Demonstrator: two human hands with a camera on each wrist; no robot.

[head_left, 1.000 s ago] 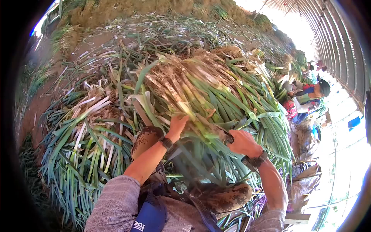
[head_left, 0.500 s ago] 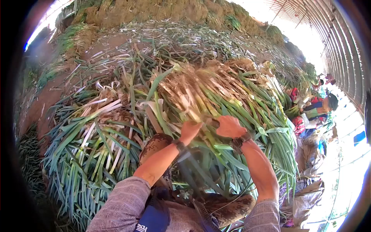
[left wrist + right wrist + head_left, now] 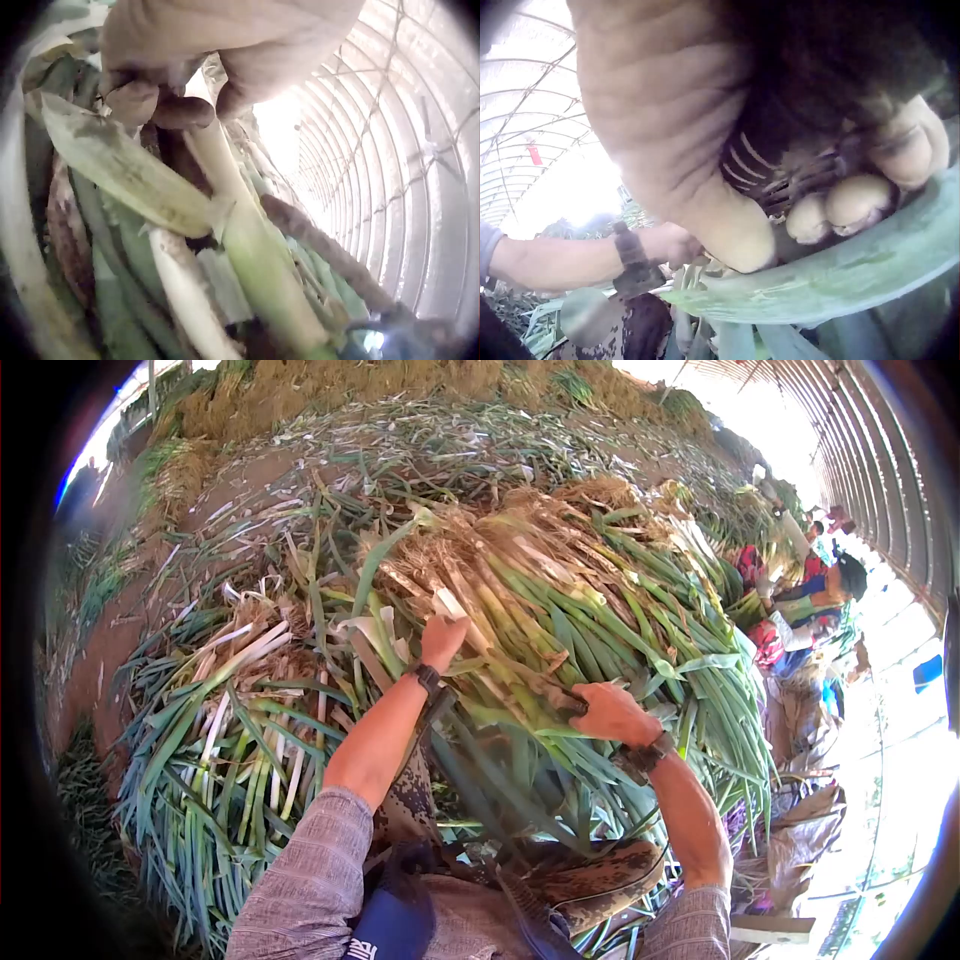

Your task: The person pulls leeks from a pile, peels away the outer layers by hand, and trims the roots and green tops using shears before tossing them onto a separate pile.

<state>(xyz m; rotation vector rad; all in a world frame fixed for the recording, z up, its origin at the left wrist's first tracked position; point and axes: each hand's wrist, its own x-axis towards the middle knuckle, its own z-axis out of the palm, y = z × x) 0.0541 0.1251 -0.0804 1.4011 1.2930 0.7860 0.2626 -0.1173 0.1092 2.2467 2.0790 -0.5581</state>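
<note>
In the head view my left hand (image 3: 443,642) grips a leek (image 3: 448,603) near its white end. The left wrist view shows thumb and fingers curled at the pale leek stalk (image 3: 217,157), a loose yellowish leaf (image 3: 124,166) hanging beside it. My right hand (image 3: 612,714) is lower and to the right, fingers curled around a dark brown strip (image 3: 560,697) over the green leaves. Whether that strip is a withered leaf or a tool, I cannot tell. In the right wrist view a broad green leaf (image 3: 840,277) runs close under the thumb and fingertips.
A big heap of leeks (image 3: 600,615) with brown roots lies ahead. Another leek pile (image 3: 255,730) is at the left. Trimmed scraps (image 3: 430,445) cover the ground beyond. Other people (image 3: 815,595) work at the right, under an arched roof (image 3: 880,470).
My hands came close together half a second ago and are now apart again. The left has moved up and left toward the root end; the right has drawn down and away from it.
</note>
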